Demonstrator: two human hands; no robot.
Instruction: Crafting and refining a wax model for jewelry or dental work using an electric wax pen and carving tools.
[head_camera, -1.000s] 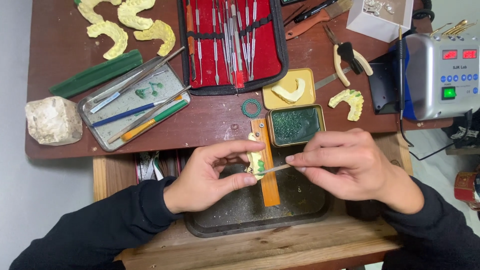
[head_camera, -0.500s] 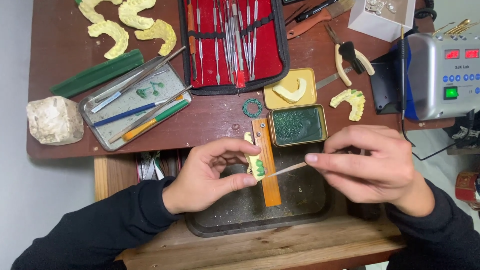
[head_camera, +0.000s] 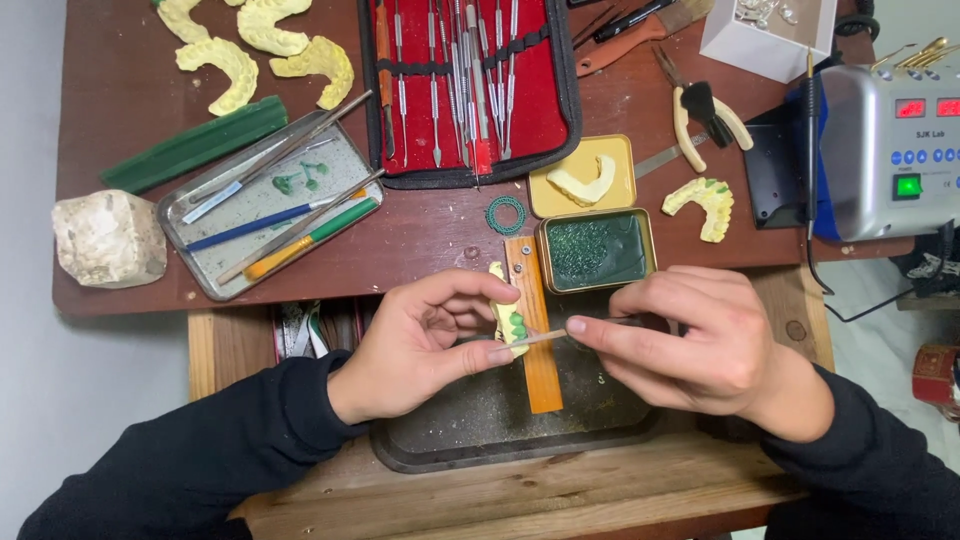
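Note:
My left hand (head_camera: 425, 340) pinches a small yellow dental cast (head_camera: 508, 322) with green wax on it, held upright between thumb and fingers. My right hand (head_camera: 690, 340) grips a thin metal carving tool (head_camera: 545, 335) like a pen, its tip touching the cast's green wax. Both hands hover over a dark tray (head_camera: 480, 430) set in the wooden bench, beside an orange wooden peg (head_camera: 535, 330) that juts out from the desk edge.
On the brown desk: an open tin of green wax (head_camera: 597, 250), its yellow lid holding a cast (head_camera: 583, 180), a red tool roll (head_camera: 465, 80), a metal tray of tools (head_camera: 270, 205), several yellow casts (head_camera: 250, 45), pliers (head_camera: 700, 110), a white stone block (head_camera: 108, 238), a grey heater unit (head_camera: 890, 150).
My right hand has drawn slightly to the right and back, keeping the tool tip at the cast. The left hand holds the cast almost still.

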